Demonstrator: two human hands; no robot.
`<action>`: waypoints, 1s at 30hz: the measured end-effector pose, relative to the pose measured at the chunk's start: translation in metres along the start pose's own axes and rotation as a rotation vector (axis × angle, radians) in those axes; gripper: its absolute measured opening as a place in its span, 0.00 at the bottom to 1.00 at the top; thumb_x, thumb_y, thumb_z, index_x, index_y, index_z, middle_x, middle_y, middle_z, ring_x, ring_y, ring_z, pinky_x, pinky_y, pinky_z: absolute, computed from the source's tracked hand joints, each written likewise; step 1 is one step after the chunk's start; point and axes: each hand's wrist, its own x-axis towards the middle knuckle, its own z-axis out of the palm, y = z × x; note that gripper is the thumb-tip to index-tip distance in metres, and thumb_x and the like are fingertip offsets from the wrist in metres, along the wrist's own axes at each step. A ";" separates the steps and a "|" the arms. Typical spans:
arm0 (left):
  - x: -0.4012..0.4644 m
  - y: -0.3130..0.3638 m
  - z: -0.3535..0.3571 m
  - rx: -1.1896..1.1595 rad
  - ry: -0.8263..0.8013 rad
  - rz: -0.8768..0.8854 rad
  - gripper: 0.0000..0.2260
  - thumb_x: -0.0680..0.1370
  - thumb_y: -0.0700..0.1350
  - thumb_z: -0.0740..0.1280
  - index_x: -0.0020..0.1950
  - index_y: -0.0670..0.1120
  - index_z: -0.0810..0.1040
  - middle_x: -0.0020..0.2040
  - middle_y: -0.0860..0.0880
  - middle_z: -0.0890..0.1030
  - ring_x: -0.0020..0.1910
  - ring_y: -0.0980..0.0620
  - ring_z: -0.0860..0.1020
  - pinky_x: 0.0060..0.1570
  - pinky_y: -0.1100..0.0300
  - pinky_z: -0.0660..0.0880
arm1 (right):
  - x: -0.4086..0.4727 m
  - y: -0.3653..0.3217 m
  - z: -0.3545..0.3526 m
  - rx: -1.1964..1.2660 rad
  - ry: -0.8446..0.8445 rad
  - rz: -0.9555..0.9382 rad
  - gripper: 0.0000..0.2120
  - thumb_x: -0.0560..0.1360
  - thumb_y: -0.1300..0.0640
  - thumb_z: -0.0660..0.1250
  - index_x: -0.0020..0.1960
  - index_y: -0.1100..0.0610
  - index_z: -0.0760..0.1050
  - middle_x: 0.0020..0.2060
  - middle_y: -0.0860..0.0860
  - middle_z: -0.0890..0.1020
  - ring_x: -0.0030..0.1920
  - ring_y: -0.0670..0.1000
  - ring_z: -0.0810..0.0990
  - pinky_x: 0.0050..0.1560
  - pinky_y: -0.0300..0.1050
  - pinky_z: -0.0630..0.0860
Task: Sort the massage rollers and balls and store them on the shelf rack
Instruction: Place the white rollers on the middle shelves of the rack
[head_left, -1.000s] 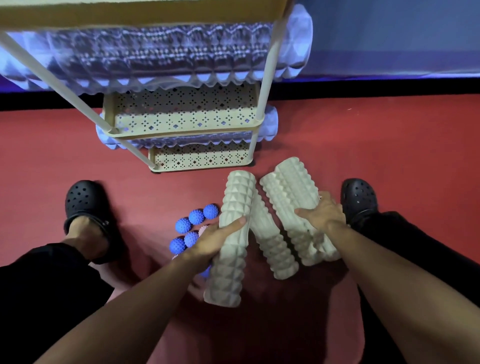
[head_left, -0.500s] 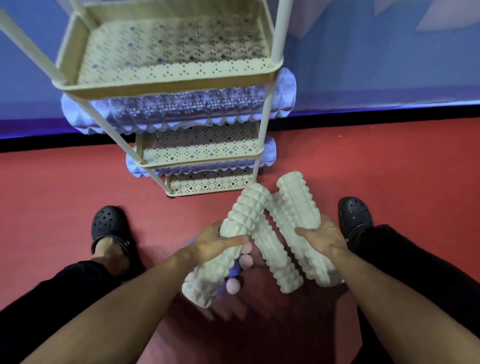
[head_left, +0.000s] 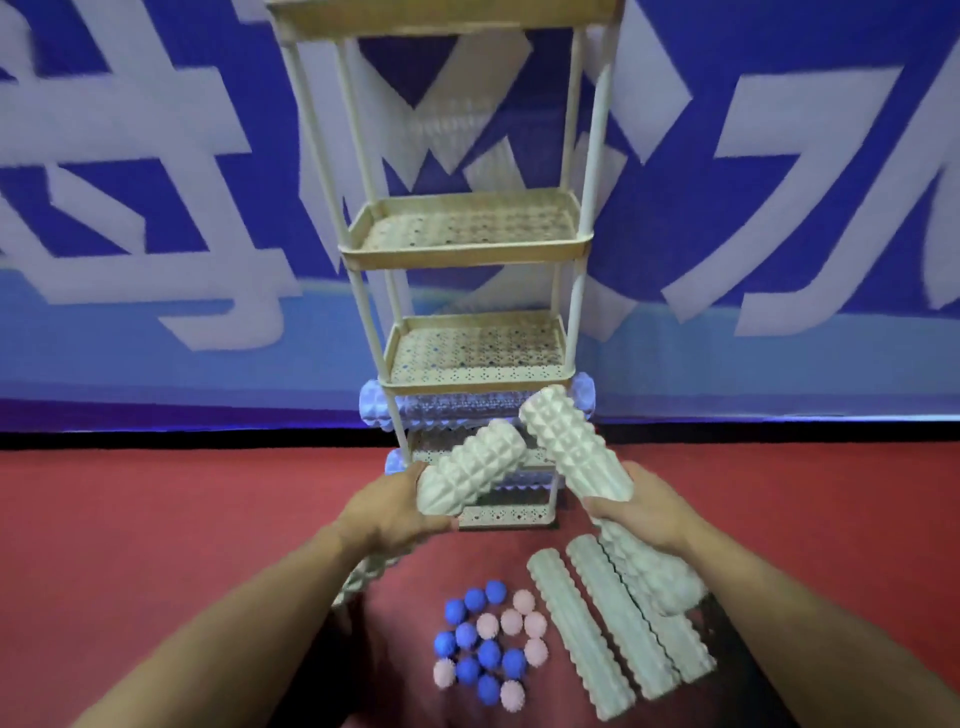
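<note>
Head view: two white rollers are being held up toward the rack (head_left: 470, 254) at 12 o'clock, left hand (head_left: 387, 512) gripping one roller (head_left: 470, 475), right hand (head_left: 636, 512) gripping another (head_left: 574, 447), likely for shelving; balls (head_left: 488, 642) are lying at 6 o'clock.

I can read no text from here. The blue fabric banner (head_left: 156, 156) hanging on the wall beyond my fingers carries large white strokes (head_left: 779, 171) that look like parts of big characters, but they are blurred and cut off by the frame edges, so I cannot make out any of them. I see no label, brand or number on anything nearer to my fingers.
</note>
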 end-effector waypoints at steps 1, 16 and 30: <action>-0.008 0.000 -0.014 0.026 0.021 -0.003 0.35 0.61 0.75 0.70 0.61 0.59 0.68 0.46 0.53 0.84 0.41 0.49 0.83 0.45 0.51 0.81 | -0.005 -0.017 -0.009 -0.030 0.000 -0.026 0.18 0.68 0.48 0.77 0.53 0.50 0.77 0.46 0.47 0.85 0.44 0.50 0.84 0.47 0.50 0.79; -0.022 -0.003 -0.118 0.401 0.200 0.155 0.33 0.64 0.74 0.67 0.62 0.59 0.65 0.55 0.57 0.80 0.51 0.48 0.80 0.44 0.52 0.76 | 0.047 -0.215 -0.045 -0.736 0.210 -0.100 0.32 0.63 0.30 0.72 0.56 0.51 0.73 0.52 0.49 0.82 0.50 0.54 0.81 0.48 0.49 0.79; 0.075 -0.034 -0.091 0.412 0.101 0.269 0.32 0.69 0.68 0.70 0.66 0.54 0.66 0.62 0.51 0.78 0.59 0.45 0.78 0.52 0.48 0.78 | 0.217 -0.239 0.024 -0.905 0.059 -0.200 0.29 0.72 0.35 0.71 0.65 0.52 0.74 0.64 0.54 0.79 0.64 0.58 0.77 0.58 0.52 0.73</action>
